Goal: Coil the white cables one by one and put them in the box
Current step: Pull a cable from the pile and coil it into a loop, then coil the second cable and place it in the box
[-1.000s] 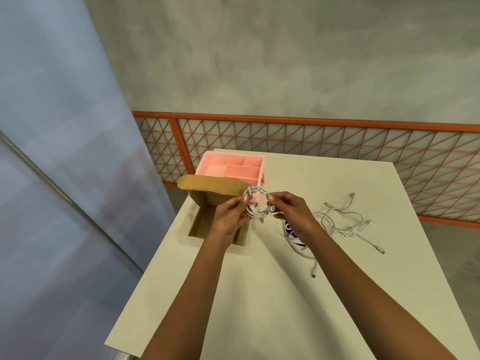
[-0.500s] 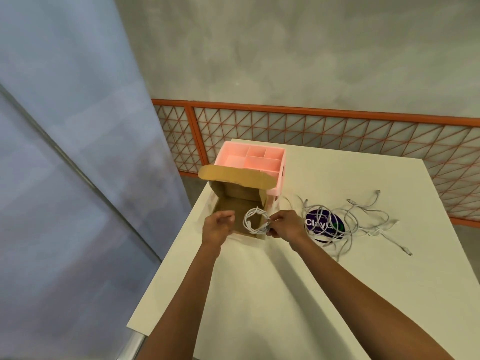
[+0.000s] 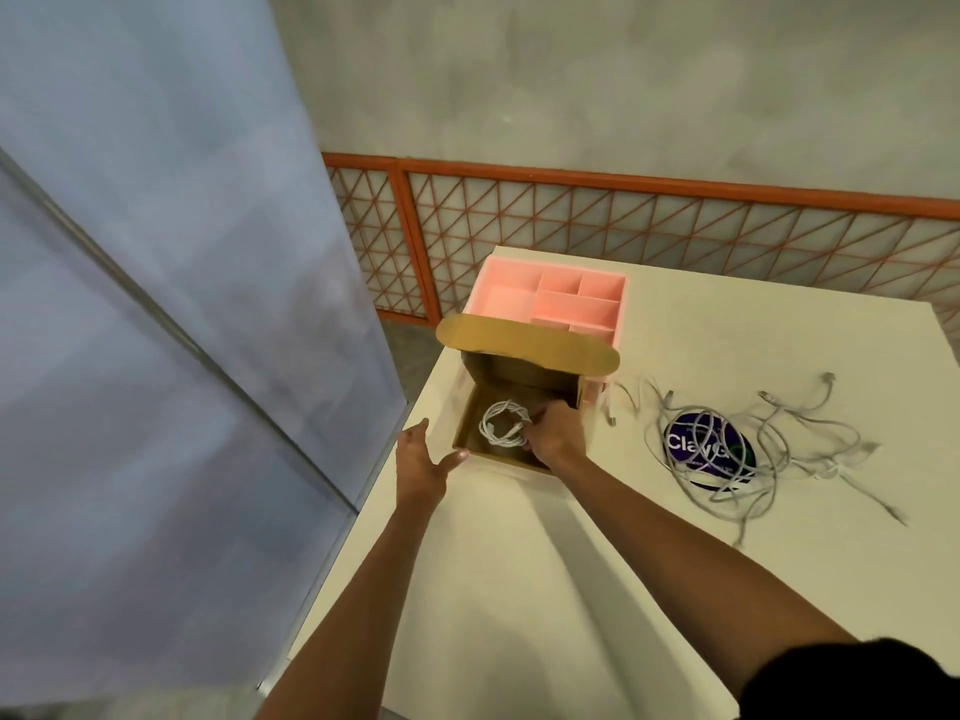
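The left hand (image 3: 422, 462) lies open at the box's (image 3: 470, 407) 9 o'clock, fingers straight beside the left wall and thumb tip at the near corner, holding nothing. I judge it is there to steady the cardboard. Inside, the coil (image 3: 501, 422) sits low toward the left wall, on or just above the floor as far as I can tell. The right hand (image 3: 557, 433) reaches in over the near rim, fingers curled onto the coil at its 3 o'clock edge. To do this step well, lay the loops flat and loosen the pinch slowly, since a springy cable will likely fan out if dropped. The hand should then lift straight up so no finger drags a turn out. The left hand would do well to brace the wall meanwhile, as the box looks light and sits near the table (image 3: 519, 589) edge. Around it, a grey panel (image 3: 156, 304) fills the 9 o'clock side beyond the table. The flap (image 3: 524, 344) stands open at the box's 12 o'clock, leaning over the opening and narrowing the way in, with a pink tray (image 3: 550, 298) just behind it. At 3 o'clock the loose cables (image 3: 759, 449) lie tangled over a purple disc (image 3: 691, 443), well apart from the box, and I expect their tangle will slow the next pick.
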Demonstrator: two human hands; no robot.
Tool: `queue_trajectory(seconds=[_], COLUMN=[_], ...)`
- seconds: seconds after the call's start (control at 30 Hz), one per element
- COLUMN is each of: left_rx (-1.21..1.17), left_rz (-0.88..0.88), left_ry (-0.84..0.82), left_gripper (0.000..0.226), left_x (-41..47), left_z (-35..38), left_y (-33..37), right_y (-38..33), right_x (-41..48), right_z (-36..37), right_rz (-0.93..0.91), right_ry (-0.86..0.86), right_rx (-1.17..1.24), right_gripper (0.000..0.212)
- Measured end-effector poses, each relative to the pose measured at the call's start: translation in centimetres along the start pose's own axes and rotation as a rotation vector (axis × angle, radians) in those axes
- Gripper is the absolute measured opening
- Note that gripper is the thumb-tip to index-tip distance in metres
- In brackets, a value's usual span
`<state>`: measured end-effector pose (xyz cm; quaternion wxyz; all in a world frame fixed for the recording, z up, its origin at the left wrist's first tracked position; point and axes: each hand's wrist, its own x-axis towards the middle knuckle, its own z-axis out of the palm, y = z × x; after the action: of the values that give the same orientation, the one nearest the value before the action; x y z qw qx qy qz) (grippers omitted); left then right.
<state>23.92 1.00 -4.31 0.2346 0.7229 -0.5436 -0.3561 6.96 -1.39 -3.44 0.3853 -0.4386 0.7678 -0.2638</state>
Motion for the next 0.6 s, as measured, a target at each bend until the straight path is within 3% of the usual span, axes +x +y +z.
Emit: queue_trajectory(seconds=[0.23,0.6], left_rx=[-0.076,-0.07], left_rz=[0.089,0.115], left_ry=[0.034,0.018], left_gripper=[0.06,0.057], left_x=[1.1,2.5], left_z=[0.4,0.6], left_y=[-1.7,-3.4], right_y=[-0.2,0.8], right_x=[1.5,2.3], right_z=[1.8,3.9], right_rz=[0.045,0.056], right_ry=[-0.024,-0.059], right_rx=[-0.098,-0.183], right_gripper=[0.026,0.028])
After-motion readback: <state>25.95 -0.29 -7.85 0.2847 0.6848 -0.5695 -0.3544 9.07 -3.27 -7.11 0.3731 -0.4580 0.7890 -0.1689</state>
